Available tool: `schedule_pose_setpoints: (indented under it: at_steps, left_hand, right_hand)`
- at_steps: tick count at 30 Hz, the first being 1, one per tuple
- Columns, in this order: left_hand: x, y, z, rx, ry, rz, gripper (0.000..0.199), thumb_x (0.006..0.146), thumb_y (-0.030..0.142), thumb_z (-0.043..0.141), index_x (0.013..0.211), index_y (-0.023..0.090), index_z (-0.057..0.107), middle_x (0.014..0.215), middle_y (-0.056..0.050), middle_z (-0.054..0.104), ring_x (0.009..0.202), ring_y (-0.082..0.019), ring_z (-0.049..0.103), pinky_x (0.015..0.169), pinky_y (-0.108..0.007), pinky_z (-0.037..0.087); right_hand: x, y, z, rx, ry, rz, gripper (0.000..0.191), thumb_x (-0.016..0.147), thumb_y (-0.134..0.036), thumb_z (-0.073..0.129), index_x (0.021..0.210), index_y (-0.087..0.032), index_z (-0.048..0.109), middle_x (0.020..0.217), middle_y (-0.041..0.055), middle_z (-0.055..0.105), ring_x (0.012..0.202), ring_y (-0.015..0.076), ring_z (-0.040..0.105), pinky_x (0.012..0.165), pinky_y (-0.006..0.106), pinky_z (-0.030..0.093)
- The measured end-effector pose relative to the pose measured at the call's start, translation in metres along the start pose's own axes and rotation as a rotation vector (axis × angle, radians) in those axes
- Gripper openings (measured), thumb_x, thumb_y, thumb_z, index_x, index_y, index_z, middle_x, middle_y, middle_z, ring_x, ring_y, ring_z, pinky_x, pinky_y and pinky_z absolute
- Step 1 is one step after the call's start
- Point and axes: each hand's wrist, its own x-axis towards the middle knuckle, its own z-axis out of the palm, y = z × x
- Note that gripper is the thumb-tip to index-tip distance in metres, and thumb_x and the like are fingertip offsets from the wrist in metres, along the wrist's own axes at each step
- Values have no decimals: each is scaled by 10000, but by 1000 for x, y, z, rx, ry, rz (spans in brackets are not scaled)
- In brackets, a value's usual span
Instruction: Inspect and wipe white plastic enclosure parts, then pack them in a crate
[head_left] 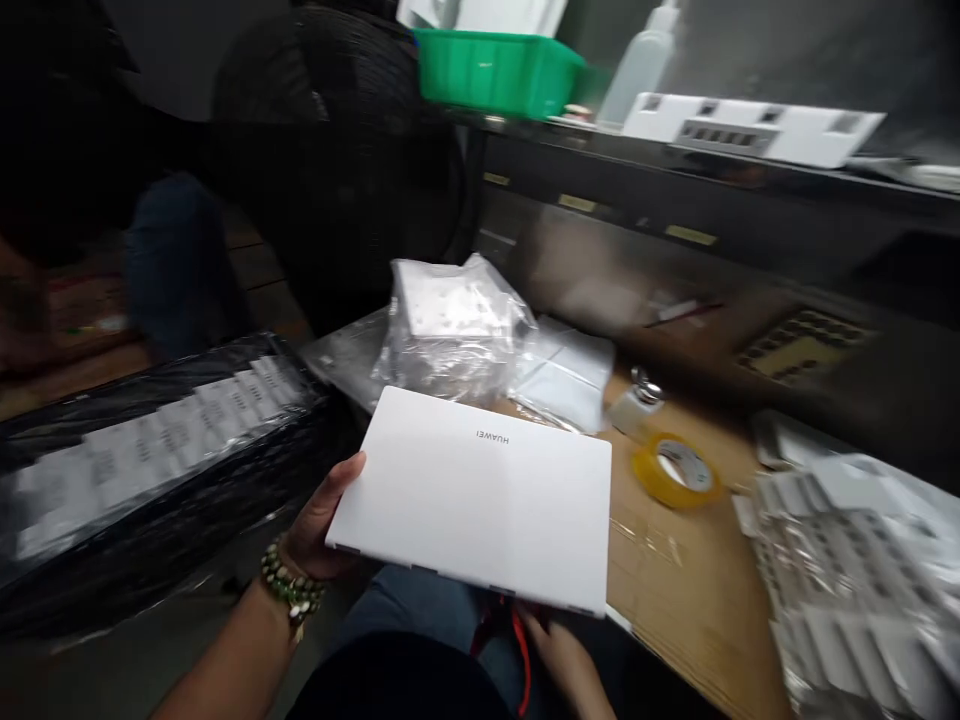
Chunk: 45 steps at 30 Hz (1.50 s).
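Observation:
My left hand is closed on the left edge of a thin white rectangular HUAWEI panel, its thumb on the top face. The lettering reads upside down from here, and small dark notches run along the near edge. I cannot tell whether it is a laptop cover or something thicker. My right hand is below the panel's near right edge, its fingers mostly hidden behind it. Beside that hand, over my lap, is a blurred red looped thing.
Ahead lies a clear plastic bag with white pieces. A tape roll and small bottle sit on the cardboard-covered table. Wrapped parts line the right; a black bag with white pieces is left. A green bin stands above.

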Motion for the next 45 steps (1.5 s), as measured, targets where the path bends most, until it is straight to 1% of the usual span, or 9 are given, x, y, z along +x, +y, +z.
schedule_pose_setpoints:
  at_steps: [5, 10, 13, 17, 21, 24, 32, 40, 45]
  left_hand:
    - [24, -22, 68, 11, -13, -123, 529, 924, 524, 419, 1226, 176, 679, 877, -97, 790, 1154, -381, 680, 1011, -531, 527]
    - [39, -33, 94, 58, -111, -176, 605, 946, 591, 375, 1270, 167, 659, 970, -112, 786, 1192, -382, 655, 1020, -531, 521]
    - [48, -40, 97, 97, -251, -172, 590, 946, 590, 413, 1280, 164, 647, 1039, -122, 777, 1226, -386, 633, 1045, -540, 500]
    - [57, -45, 95, 128, -323, -156, 601, 932, 609, 442, 1286, 167, 644, 1125, -133, 758, 1285, -398, 589, 1089, -561, 460]
    - [59, -45, 90, 121, -311, -158, 625, 921, 623, 454, 1293, 158, 644, 1164, -143, 746, 1326, -405, 553, 1111, -561, 441]
    - [60, -41, 82, 140, -349, -182, 613, 919, 618, 479, 1274, 152, 657, 1149, -146, 751, 1338, -405, 541, 1117, -559, 434]
    - [70, -36, 53, 242, -365, -220, 642, 821, 675, 636, 1214, 172, 709, 1112, -143, 767, 1301, -433, 570, 1068, -556, 488]
    - [89, -39, 72, 612, -181, 402, 581, 755, 575, 804, 1226, 248, 711, 1204, -49, 749, 1232, -277, 630, 1013, -282, 549]
    - [84, -52, 97, 537, -174, 457, 524, 814, 672, 689, 1128, 254, 730, 1172, -39, 759, 1243, -231, 620, 1095, -254, 473]
  right_hand:
    - [-25, 5, -17, -55, -17, 145, 458, 931, -535, 546, 1095, -156, 742, 1079, 166, 768, 1070, 333, 716, 916, 390, 537]
    - [-73, -6, -67, 272, -75, 32, 529, 906, -596, 578, 1298, -258, 685, 1356, 82, 675, 1269, 281, 615, 1080, 344, 457]
    - [-87, -5, -95, 522, 22, 29, 511, 934, -657, 496, 1092, -245, 754, 990, 68, 777, 946, 239, 719, 858, 305, 546]
    - [-82, 12, -116, 718, 294, 130, 516, 893, -672, 567, 1004, -193, 725, 548, -21, 565, 483, 134, 527, 482, 231, 433]
    - [-61, 24, -131, 743, 542, 75, 471, 856, -591, 683, 1156, -230, 723, 1032, 77, 733, 1005, 225, 680, 871, 289, 545]
    - [-42, 21, -139, 725, 552, -42, 432, 873, -549, 686, 1171, -241, 739, 1312, 105, 664, 1284, 282, 569, 1135, 406, 411]
    - [-21, -22, -151, 1152, 427, -151, 520, 936, -548, 614, 1336, -217, 591, 1104, 123, 763, 967, 263, 738, 825, 404, 606]
    - [-41, -37, -152, 882, 584, -290, 275, 933, -377, 676, 1150, -222, 608, 906, 42, 767, 794, 170, 740, 721, 269, 600]
    - [-46, -26, -139, 637, 721, -478, 235, 965, -206, 614, 1183, -294, 619, 1090, 24, 759, 964, 181, 754, 836, 285, 602]
